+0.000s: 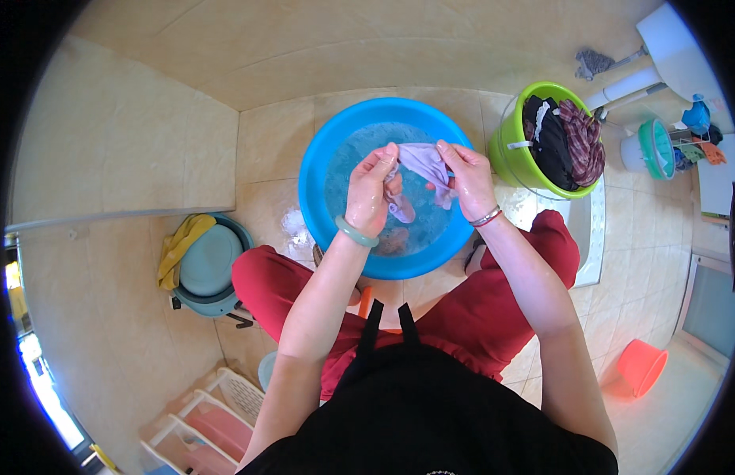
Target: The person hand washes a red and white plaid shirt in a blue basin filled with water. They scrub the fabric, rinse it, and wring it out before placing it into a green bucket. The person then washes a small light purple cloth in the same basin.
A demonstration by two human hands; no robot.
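A small wet lavender cloth [423, 161] is stretched between my two hands above a round blue basin [314, 158]. My left hand [373, 190] pinches one end of it, and a folded part hangs down beside those fingers. At the other end my right hand [469, 180] is closed on the cloth, thumb on top. Soapy, bubbly water [352, 178] fills the basin below. Something pale and blurred shows in the water near the basin's front; I cannot make it out. A green bangle circles my left wrist, a silver one my right.
A lime-green bucket [510, 150] full of dark clothes [553, 146] stands right of the basin. At left is a blue-grey lidded bin [213, 261] with a yellow cloth [181, 245] over it. A white rack [201, 419] stands at lower left, a coral bucket [643, 368] at lower right.
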